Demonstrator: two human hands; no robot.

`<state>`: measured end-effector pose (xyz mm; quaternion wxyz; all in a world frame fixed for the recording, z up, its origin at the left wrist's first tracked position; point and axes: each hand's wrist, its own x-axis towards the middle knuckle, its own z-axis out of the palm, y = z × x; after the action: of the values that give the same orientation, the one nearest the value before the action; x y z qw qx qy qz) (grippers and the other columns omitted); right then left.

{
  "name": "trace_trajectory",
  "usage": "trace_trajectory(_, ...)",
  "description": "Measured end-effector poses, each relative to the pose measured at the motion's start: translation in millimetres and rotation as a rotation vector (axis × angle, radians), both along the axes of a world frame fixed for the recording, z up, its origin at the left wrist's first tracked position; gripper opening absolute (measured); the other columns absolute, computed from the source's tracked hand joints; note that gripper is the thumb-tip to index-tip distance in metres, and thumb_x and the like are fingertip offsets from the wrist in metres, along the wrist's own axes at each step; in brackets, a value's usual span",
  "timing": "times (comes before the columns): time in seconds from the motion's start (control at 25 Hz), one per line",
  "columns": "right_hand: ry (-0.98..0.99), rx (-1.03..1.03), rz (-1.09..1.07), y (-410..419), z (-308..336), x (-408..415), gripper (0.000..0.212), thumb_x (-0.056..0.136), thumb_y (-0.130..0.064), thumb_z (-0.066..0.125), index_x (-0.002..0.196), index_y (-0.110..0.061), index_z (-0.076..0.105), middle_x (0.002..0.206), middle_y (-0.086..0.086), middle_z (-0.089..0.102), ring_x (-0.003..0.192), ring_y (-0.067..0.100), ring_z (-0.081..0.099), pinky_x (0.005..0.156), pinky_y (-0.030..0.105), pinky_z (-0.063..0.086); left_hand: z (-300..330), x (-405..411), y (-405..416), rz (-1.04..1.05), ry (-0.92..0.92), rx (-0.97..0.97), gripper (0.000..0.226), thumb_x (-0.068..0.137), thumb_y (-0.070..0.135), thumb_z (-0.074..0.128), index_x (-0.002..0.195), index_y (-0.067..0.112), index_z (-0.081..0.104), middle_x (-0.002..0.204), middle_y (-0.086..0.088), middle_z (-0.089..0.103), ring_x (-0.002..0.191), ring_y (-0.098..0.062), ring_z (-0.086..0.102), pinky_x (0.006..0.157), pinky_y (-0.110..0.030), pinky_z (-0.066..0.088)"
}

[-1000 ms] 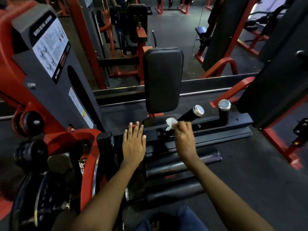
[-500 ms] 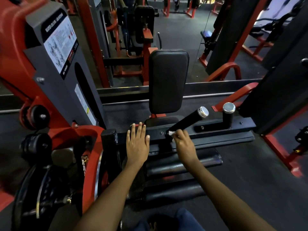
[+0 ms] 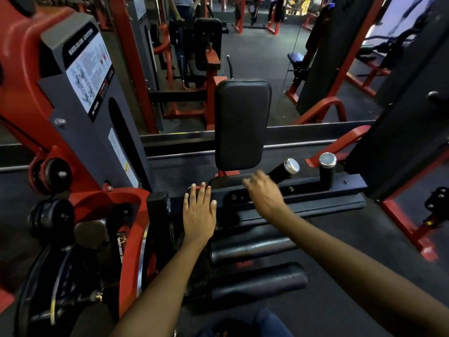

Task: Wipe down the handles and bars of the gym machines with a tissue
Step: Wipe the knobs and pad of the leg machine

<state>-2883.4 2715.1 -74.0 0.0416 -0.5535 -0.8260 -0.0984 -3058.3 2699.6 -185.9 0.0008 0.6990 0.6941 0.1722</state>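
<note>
Where the near handle angles up from the black frame bar, right hand over its lower end, back to the camera, motion-blurred, fingers bent downward; whether closed on anything cannot be told. No tissue visible, possibly hidden under that hand. Handle black, capped in chrome, tilted up to the right; just beside it a second handle, upright, also chrome-capped, on the same bar. Left hand flat on the bar's left end, fingers straight and together, holding nothing, fingertips near a red edge of the seat. Directly behind both hands, an upright black back pad. Below the hands, two black roller pads, one nearer than the other. To the left, a red and grey machine housing bearing a white instruction placard. Beyond, dark floor and further red-framed machines, with a standing person partly visible at top.
</note>
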Motion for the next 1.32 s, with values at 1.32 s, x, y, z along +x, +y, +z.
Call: trace_trajectory(1.32,1.853,-0.125,-0.940,-7.6,-53.0,-30.5,0.026,0.090,0.007,0.044,0.099,-0.002,0.067,0.087,0.002,0.062,0.087,0.016,0.053,0.077,0.023,0.040,1.8,-1.0,1.8,-0.025,0.041,-0.028,0.060,0.099,0.040,0.015,0.142,0.010,0.045,0.150,-0.007,0.042,0.143,-0.030,0.028,0.114,-0.048,0.026)
